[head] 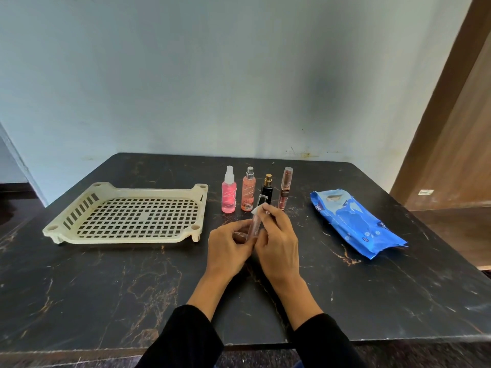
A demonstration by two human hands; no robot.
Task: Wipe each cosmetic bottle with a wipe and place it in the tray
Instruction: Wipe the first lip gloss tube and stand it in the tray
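Note:
My left hand grips the lower end of a slim clear cosmetic tube, held tilted above the table. My right hand pinches a small white wipe against the tube's upper end. Behind the hands stand a pink spray bottle, an orange spray bottle, a black bottle with a gold cap and a tall brownish tube. The cream perforated tray lies to the left with nothing in it.
A blue wipes pack lies at the right of the dark marble table. A pale wall runs behind the table. A brown wooden door stands at the far right.

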